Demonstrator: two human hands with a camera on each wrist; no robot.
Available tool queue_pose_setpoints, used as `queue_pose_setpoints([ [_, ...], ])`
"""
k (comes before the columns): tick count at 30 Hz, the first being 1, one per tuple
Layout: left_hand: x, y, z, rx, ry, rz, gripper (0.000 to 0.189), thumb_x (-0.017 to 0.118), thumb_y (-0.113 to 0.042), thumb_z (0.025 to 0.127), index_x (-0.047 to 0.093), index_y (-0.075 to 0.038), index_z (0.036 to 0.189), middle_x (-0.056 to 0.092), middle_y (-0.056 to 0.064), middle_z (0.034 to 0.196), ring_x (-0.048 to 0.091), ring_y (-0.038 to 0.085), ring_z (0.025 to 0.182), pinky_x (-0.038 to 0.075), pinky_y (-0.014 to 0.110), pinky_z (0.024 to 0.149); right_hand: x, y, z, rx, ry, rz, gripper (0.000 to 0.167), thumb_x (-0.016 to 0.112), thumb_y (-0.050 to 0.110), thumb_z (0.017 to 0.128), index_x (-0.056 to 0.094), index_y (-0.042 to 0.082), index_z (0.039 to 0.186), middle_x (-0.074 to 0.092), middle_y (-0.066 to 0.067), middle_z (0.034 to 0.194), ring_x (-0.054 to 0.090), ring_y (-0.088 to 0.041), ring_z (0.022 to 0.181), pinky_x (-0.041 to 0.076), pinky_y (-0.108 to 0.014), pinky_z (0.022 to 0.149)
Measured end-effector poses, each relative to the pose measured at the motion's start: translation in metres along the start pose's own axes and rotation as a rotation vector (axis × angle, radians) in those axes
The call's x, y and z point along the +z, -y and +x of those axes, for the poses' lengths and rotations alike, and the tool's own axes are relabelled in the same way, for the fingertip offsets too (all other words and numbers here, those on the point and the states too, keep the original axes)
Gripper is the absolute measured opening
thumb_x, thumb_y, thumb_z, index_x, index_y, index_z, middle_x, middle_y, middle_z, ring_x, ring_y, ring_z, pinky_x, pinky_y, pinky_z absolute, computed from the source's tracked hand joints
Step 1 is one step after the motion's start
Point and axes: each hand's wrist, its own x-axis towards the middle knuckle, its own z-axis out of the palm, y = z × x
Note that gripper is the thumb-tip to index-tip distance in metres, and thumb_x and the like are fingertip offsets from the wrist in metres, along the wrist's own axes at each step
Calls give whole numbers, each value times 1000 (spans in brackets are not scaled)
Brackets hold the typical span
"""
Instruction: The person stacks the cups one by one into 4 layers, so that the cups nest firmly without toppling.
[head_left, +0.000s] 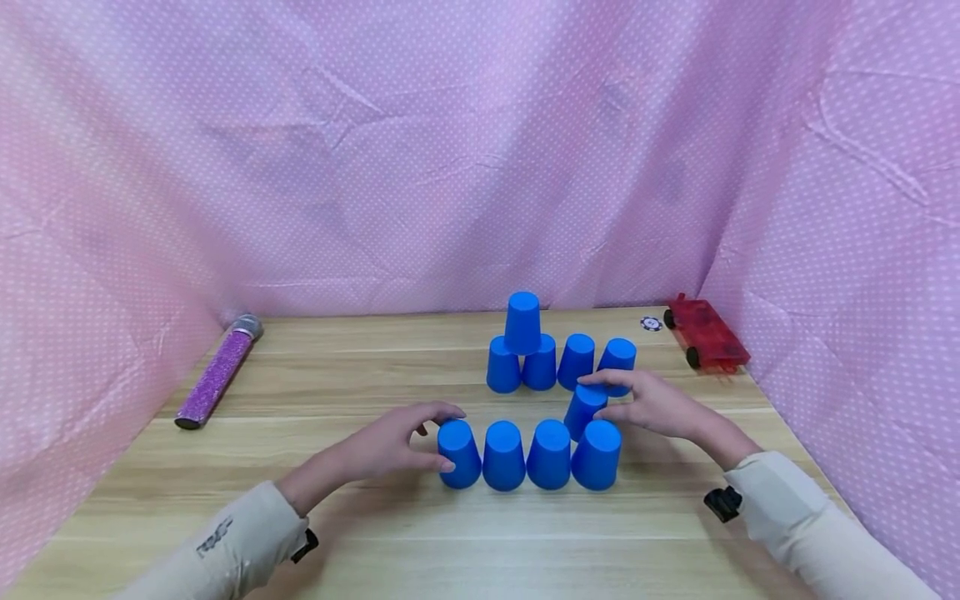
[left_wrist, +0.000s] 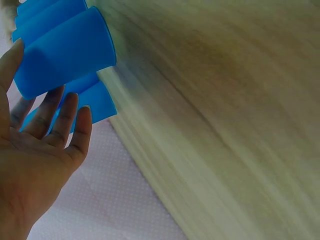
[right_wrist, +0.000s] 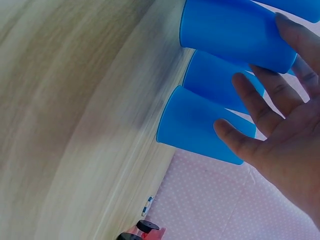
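My left hand [head_left: 393,442] curls round the leftmost blue cup [head_left: 459,457] of the front row, its thumb at the near side and its index finger behind the top. In the left wrist view, the other fingers [left_wrist: 52,112] spread loosely beyond the cup [left_wrist: 67,52]. My right hand [head_left: 648,404] holds another upside-down blue cup [head_left: 583,412] between thumb and index finger, just behind the front row's right end. In the right wrist view, the thumb lies against this cup [right_wrist: 235,35], while the lower fingers [right_wrist: 240,140] stand apart from it.
Behind stands a row of upside-down blue cups [head_left: 576,362], with one cup [head_left: 522,321] stacked across the left pair. A purple glitter microphone [head_left: 217,375] lies at the left. A red toy car [head_left: 705,333] and a poker chip [head_left: 651,323] lie back right. Pink dotted cloth surrounds the wooden table.
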Motion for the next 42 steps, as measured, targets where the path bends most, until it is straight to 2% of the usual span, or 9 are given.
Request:
queue_pose_setpoints([
  [8,3,3,-1,7,3,-8,63,77,-48,86,55,-27,140,61,-12,133,55,16,127,49,45,102,0,0,-2,-17,-8,-2,49,72,24,93,58,21,140,56,-21,143,57,-45,126,56,-55,92],
  [19,4,4,-1,9,7,-2,56,76,-46,86,56,-31,136,62,-13,130,57,15,125,50,44,101,1,-1,-1,6,-8,-8,51,72,27,93,56,23,141,54,-21,145,52,-47,131,54,-57,94],
  [42,4,4,-3,3,-2,15,54,76,-46,87,57,-30,135,63,-11,130,57,17,125,51,45,101,2,0,-1,0,-29,-16,57,73,31,91,53,19,144,52,-21,146,50,-48,132,52,-62,95],
])
